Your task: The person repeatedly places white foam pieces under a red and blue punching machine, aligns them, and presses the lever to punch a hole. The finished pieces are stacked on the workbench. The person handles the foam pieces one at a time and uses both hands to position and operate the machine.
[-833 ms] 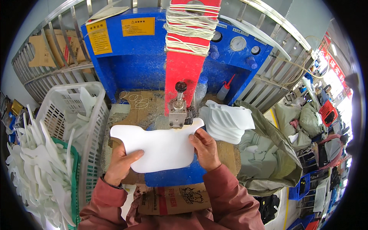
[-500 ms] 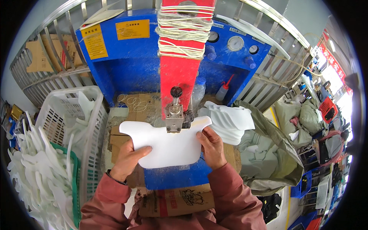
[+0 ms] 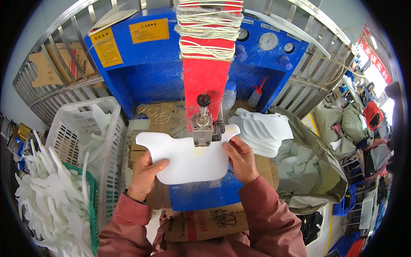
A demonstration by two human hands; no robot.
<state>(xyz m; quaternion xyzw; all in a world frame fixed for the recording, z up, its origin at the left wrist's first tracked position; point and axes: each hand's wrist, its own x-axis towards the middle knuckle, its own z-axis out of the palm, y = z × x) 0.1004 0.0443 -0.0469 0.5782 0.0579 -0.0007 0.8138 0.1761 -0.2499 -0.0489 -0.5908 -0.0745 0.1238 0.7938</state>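
Note:
A flat white foam sheet point(image 3: 188, 165) with a curved-in top edge and two flared upper corners lies level under a metal machine head point(image 3: 202, 130). My left hand point(image 3: 145, 173) grips its left edge, thumb on top and fingers beneath. On the opposite edge, my right hand point(image 3: 242, 158) pinches the sheet near the upper right corner. A small yellowish patch shows on the foam just below the metal block. Whether the block touches the foam, I cannot tell. The red machine arm point(image 3: 205, 81), wound with pale cord, rises above.
Similar white pieces are stacked point(image 3: 263, 130) at right, beside an open green sack point(image 3: 317, 184) of pieces. White basket point(image 3: 113, 158) and a heap of foam strips point(image 3: 55, 197) stand at left. Behind are the blue machine body point(image 3: 154, 55) and a red-tipped squeeze bottle point(image 3: 255, 96).
The foam sheet has slid slightly left under the metal head, with both hands still holding it. A yellowish patch now shows below the block. The whole view has shifted a little.

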